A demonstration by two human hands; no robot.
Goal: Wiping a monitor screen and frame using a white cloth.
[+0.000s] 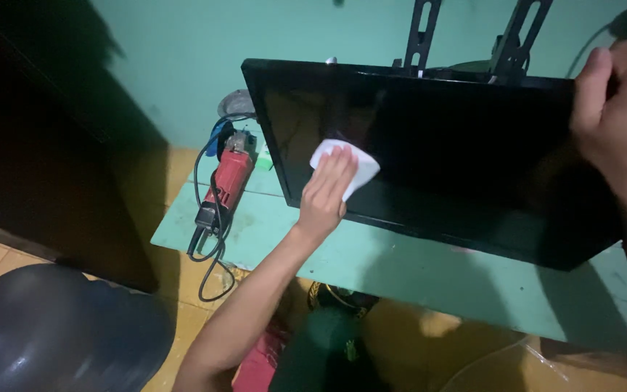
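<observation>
The cloth [350, 165], a small white wad, soft and crumpled, lies flat against the screen [437, 152], in its lower left part. The left hand [326, 194] presses it there: the fingers [339, 168] lie stretched over the cloth, pinning it to the glass rather than pinching it, and the cloth shows above and to the right of the fingertips. The screen is a flat black panel, glossy and dark, with a thin hard bezel. Its long axis runs left to right, dropping a little toward the right, and most of the unwiped-looking glass lies to the right of the left hand.

The right hand [615, 109] is at the screen's upper right corner, fingers curled around the edge and gripping it. It is well apart from the cloth, so the left hand is much the nearer.

Behind the screen two black metal bracket arms [421, 33] rise against a green wall [183, 58]. The screen's lower edge is over a pale green tabletop [415, 265], painted and scuffed. On its left end lies a red grinder [228, 178] with a looped black cord [212, 254].
</observation>
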